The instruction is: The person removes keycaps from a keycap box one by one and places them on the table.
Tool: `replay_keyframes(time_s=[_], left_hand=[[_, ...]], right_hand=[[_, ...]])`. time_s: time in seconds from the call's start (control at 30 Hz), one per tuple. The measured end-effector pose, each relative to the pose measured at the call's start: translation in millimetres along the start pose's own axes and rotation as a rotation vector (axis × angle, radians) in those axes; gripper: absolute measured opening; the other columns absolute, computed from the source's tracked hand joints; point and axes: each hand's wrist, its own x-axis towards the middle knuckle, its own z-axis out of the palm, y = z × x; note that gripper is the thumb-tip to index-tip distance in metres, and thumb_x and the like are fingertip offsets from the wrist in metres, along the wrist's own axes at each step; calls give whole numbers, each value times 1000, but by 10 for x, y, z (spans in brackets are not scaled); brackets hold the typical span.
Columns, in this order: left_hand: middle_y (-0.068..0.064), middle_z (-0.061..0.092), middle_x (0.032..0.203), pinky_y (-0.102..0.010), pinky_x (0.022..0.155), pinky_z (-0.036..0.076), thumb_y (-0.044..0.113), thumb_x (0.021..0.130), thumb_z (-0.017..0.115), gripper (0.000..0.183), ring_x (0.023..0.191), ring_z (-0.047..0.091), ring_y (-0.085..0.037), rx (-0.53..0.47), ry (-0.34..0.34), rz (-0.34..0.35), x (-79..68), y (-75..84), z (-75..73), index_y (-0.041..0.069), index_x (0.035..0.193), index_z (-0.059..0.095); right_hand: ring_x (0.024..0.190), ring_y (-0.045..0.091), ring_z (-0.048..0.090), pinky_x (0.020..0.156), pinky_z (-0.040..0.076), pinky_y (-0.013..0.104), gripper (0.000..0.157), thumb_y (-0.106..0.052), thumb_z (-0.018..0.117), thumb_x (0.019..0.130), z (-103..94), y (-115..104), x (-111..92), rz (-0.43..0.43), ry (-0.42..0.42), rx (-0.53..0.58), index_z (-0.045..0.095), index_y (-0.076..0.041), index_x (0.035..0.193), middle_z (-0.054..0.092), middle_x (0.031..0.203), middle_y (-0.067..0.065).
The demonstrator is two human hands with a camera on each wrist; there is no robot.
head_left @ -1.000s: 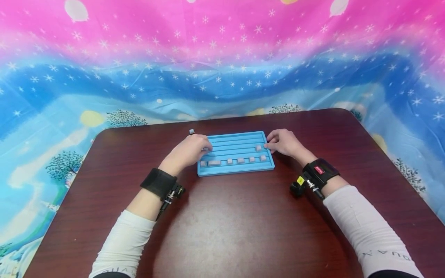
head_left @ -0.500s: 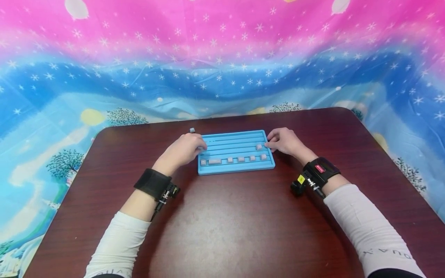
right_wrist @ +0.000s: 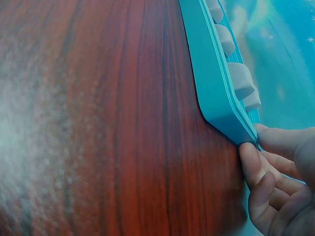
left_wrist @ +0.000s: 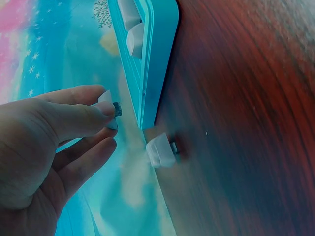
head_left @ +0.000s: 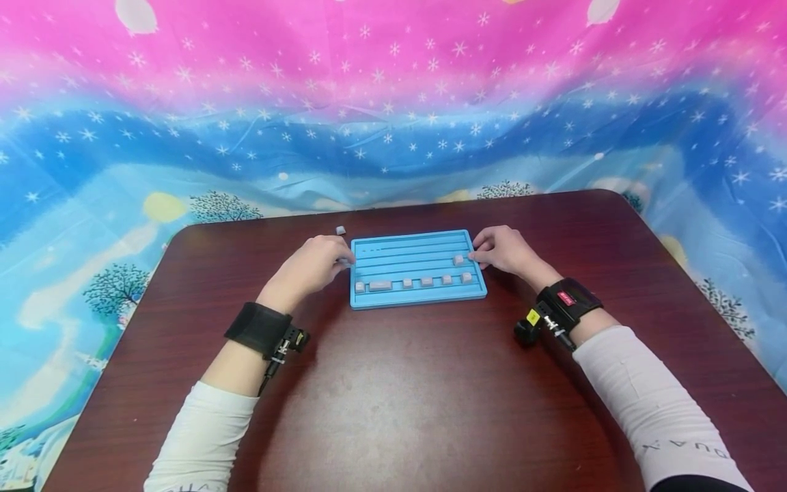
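A shallow light blue tray (head_left: 418, 300) with lengthwise ridges lies on the table. Along its near ridge stand several pale keycaps, among them a long one (head_left: 380, 285), and a single keycap (head_left: 458, 260) sits farther back at the right. My left hand (head_left: 310, 268) is just off the tray's left end; between thumb and fingers it pinches a white keycap (left_wrist: 106, 97) with a dark stem underneath. Another loose keycap (left_wrist: 161, 151) lies on the table behind the tray's left corner. At the right end, my right hand (head_left: 505, 251) holds the tray's edge between thumb and fingers.
The dark red-brown wooden table (head_left: 393, 389) has rounded far corners. Behind it hangs a pink and blue cloth (head_left: 381, 137) with snowflakes and trees. Black straps with small cameras are on both wrists.
My left hand has moved left, from over the tray to beyond its left edge, uncovering the tray's left part. My right hand has stayed at the tray's right end.
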Motion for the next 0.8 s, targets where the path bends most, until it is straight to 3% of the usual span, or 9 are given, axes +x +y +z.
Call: replay_keyframes(time_s=[0.27, 0.8], left_hand=[[-8, 70, 107, -40, 96, 50, 4, 87, 66, 18, 111, 61, -25, 17, -7, -6, -16, -39, -14, 7, 102, 75], [-6, 70, 102, -38, 89, 53, 3, 85, 67, 17, 99, 64, -20, 17, -19, -38, -117, -129, 5, 8, 99, 76]], right_hand=[[68, 16, 68, 64, 54, 31, 30, -22, 69, 87, -1, -5, -11, -6, 2, -12, 63, -1, 108, 71, 92, 13], [69, 16, 68, 66, 54, 31, 31, -23, 69, 87, -4, 16, -9, -5, -2, -1, 63, -1, 108, 71, 92, 13]])
